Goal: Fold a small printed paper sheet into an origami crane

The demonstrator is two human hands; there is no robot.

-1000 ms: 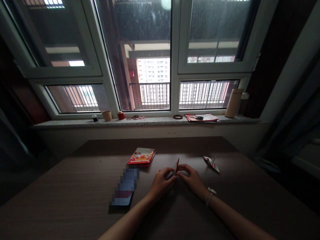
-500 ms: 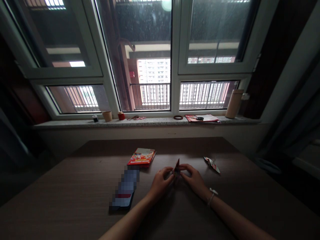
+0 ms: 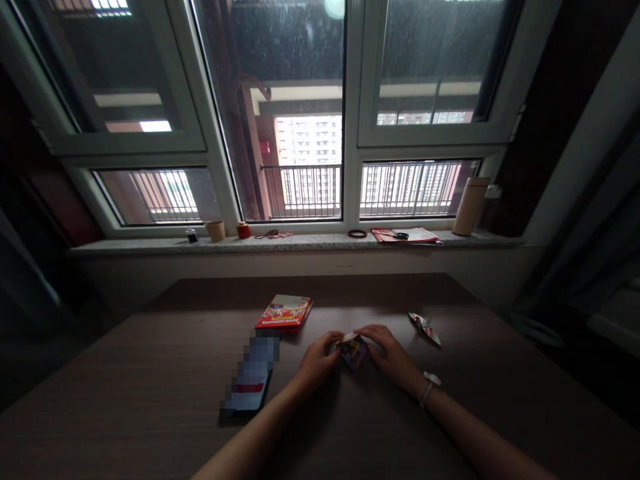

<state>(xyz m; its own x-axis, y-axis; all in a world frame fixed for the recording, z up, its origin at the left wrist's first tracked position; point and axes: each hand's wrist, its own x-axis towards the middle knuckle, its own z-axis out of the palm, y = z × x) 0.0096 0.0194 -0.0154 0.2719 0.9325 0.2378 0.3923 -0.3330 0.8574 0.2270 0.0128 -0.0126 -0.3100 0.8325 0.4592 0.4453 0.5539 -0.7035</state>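
Observation:
Between my two hands is a small piece of folded paper (image 3: 353,353) with a colourful print and a pale upper edge, held just over the table. My left hand (image 3: 320,360) grips its left side, thumb and fingers pinched at the corner. On the other side my right hand (image 3: 389,353) has its fingers closed on the right corner and top edge. To the right lies another folded paper piece (image 3: 425,329), striped red and white with pointed ends. Left of my hands is a stack of red printed paper packets (image 3: 284,315).
A phone (image 3: 253,377), partly blurred out, lies on the brown table (image 3: 150,373) beside my left forearm. On the windowsill stand a paper cup (image 3: 215,231), a red jar (image 3: 243,230), a tape roll (image 3: 357,234), scissors (image 3: 401,235) on papers, and a tan bottle (image 3: 471,207).
The folded paper has turned from a narrow upright edge to showing its printed face, tilted lower between my hands. Both hands still hold it, with fingers slightly shifted.

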